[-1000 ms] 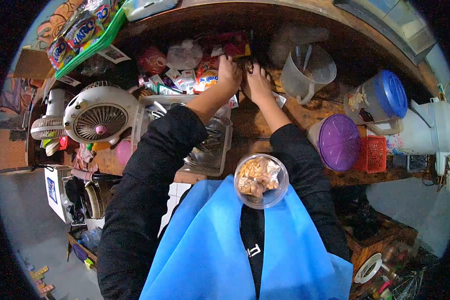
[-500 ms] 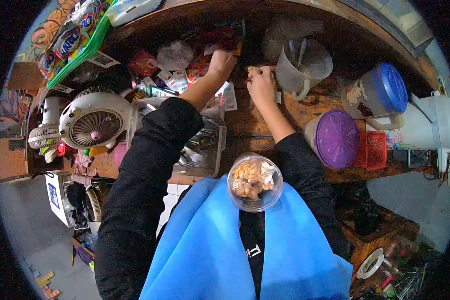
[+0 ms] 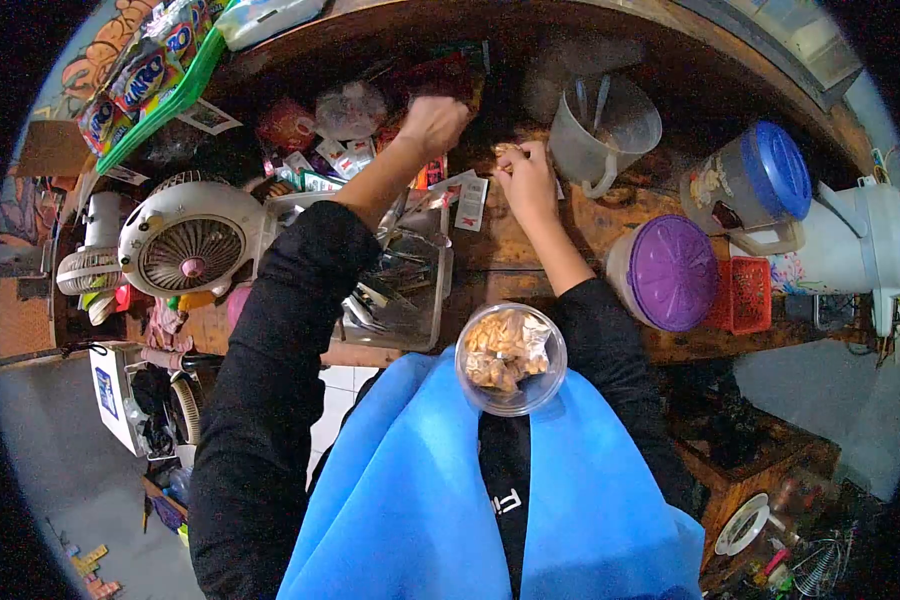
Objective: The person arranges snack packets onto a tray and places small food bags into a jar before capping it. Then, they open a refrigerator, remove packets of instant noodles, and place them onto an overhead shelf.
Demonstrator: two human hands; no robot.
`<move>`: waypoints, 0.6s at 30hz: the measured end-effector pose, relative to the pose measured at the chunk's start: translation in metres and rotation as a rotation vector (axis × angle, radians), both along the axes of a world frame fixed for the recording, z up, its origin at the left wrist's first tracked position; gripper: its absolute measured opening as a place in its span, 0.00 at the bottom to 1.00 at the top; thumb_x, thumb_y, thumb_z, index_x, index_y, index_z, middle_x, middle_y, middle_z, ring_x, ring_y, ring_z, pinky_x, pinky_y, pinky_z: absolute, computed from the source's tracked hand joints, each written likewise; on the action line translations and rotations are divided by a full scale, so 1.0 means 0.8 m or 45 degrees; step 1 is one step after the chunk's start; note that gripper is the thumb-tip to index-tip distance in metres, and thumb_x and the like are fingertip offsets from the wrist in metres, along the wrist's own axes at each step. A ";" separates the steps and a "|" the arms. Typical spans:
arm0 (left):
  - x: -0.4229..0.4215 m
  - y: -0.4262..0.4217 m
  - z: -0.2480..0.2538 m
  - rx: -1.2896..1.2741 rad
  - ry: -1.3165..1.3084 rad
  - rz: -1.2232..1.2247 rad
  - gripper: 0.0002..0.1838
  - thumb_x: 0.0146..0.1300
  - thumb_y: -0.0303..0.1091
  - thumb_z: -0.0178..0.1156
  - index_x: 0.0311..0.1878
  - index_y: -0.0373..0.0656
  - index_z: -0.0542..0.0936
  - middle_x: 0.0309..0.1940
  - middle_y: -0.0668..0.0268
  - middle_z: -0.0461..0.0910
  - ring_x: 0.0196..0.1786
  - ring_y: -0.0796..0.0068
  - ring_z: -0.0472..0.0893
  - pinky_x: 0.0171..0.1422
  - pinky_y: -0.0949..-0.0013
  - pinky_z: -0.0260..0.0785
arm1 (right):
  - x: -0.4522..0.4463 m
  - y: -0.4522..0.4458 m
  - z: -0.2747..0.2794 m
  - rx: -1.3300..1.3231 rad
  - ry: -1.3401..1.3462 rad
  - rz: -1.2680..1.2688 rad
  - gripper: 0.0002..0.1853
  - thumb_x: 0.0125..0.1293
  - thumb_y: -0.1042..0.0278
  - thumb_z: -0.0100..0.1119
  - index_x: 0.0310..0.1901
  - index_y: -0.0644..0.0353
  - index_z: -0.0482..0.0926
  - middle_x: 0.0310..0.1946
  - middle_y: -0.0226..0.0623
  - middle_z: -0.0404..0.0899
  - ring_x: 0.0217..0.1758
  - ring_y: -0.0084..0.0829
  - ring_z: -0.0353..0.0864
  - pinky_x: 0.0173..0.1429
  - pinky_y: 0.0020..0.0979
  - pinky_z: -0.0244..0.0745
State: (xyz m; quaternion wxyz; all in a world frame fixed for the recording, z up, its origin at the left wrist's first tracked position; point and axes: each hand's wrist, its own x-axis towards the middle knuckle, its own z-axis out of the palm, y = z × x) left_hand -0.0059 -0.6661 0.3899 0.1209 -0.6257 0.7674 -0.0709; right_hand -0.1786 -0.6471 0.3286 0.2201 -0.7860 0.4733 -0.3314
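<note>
My left hand (image 3: 437, 122) is over the back of the wooden table, by a dark red packet (image 3: 448, 78). Its fingers curl downward, mostly hidden, and what they grip does not show clearly. To its right my right hand (image 3: 528, 180) is closed in a pinch, with a small tan bit at the fingertips too small to name. A clear plastic pitcher (image 3: 610, 150) with utensils inside stands beside it. Close to my chest is a clear round tub (image 3: 530, 402) holding light brown snack pieces and a shiny wrapper. A white sachet (image 3: 471, 204) lies between my hands.
A clear bin (image 3: 435, 300) of sachets and metal utensils sits under my left forearm. Left of it stands a white fan (image 3: 192, 235). On the right are a purple-lidded tub (image 3: 673, 272), a blue-lidded container (image 3: 776, 172), a red basket (image 3: 748, 295) and a white appliance (image 3: 835, 245).
My left hand has shifted slightly left, uncovering more of the white sachet. My right hand stays nearly in place, still pinched.
</note>
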 end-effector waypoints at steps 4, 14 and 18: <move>0.001 0.020 0.036 -0.344 0.642 0.129 0.09 0.52 0.37 0.56 0.31 0.42 0.78 0.26 0.58 0.79 0.33 0.58 0.79 0.36 0.65 0.71 | -0.020 0.013 0.005 -0.147 -0.106 0.058 0.08 0.45 0.70 0.65 0.28 0.59 0.77 0.40 0.44 0.70 0.43 0.42 0.73 0.42 0.35 0.70; -0.022 0.137 0.093 0.708 3.486 0.687 0.20 0.61 0.40 0.49 0.52 0.39 0.64 0.48 0.60 0.70 0.44 0.64 0.74 0.47 0.62 0.72 | -0.115 0.104 0.110 0.651 -1.101 0.270 0.15 0.51 0.80 0.60 0.40 0.63 0.68 0.37 0.34 0.74 0.38 0.22 0.74 0.42 0.21 0.70; -0.085 0.221 0.140 -0.131 2.672 -0.060 0.16 0.56 0.34 0.54 0.44 0.46 0.60 0.49 0.57 0.66 0.41 0.71 0.72 0.43 0.69 0.68 | -0.141 0.159 0.186 0.514 -1.280 0.362 0.18 0.51 0.80 0.59 0.43 0.61 0.64 0.40 0.39 0.71 0.44 0.27 0.72 0.48 0.28 0.68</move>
